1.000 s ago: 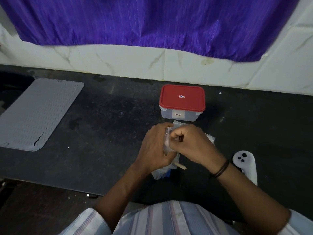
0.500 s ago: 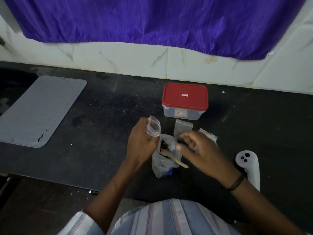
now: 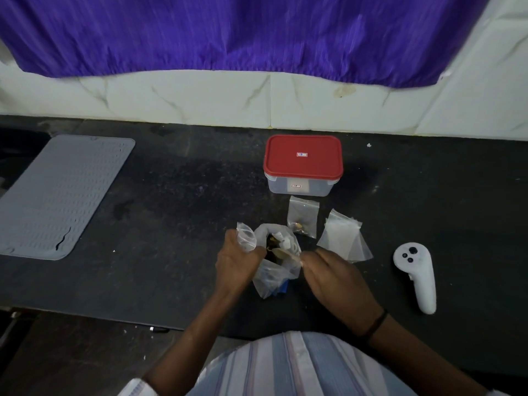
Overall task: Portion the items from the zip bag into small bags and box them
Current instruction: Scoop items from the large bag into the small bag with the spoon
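Zip bag (image 3: 274, 277) near counter edge — left hand (image 3: 238, 261) grips small bag (image 3: 246, 235), right hand (image 3: 334, 275) pinches contents.

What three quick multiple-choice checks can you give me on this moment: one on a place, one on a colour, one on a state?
1. Where does the white controller lie?
A. right of the hands
B. on the grey mat
C. on the box

2. What colour is the lid of the box?
A. blue
B. red
C. grey

3. What is the left hand doing?
A. resting flat on the counter
B. lifting the lid
C. holding a small bag

Key: 1 A, it lies on the dark counter at far right. 2 B, the lid is red and shut on the box. 3 C, its fingers curl round the clear small bag beside the open zip bag.
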A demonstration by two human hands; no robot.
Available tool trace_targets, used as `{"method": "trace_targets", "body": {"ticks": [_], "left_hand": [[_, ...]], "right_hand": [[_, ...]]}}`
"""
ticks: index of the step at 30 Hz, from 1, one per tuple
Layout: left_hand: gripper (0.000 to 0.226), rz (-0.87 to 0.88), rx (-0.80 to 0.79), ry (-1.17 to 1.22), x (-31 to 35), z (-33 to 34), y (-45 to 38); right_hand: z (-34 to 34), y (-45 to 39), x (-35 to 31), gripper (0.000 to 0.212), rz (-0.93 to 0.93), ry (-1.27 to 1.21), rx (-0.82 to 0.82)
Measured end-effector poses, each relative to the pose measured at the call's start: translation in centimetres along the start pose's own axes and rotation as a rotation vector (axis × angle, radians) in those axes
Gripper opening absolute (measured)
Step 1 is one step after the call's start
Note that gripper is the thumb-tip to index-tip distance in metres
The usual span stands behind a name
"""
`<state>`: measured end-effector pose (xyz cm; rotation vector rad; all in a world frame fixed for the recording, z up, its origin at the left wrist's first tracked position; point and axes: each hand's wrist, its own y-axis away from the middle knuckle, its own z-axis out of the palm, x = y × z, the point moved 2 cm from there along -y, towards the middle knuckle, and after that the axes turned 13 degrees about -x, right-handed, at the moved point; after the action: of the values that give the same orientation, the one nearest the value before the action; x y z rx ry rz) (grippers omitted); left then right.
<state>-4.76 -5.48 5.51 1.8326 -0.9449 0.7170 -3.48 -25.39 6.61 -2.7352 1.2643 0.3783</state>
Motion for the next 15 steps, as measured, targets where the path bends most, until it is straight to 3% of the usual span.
{"method": "trace_targets", "body": {"ticks": [5, 15], "left_hand": [[0.034, -0.023, -0.041, 0.216, 0.4, 0.8, -0.1], [0.046, 0.019, -0.179, 0.482, 0.2, 1.1, -0.6]], "right_hand": [[-0.2, -1.5, -0.3, 0.009, 0.043, 0.028, 0.062], [0.8, -2.7, -1.3, 0.009, 0.168, -0.030, -0.125]]}}
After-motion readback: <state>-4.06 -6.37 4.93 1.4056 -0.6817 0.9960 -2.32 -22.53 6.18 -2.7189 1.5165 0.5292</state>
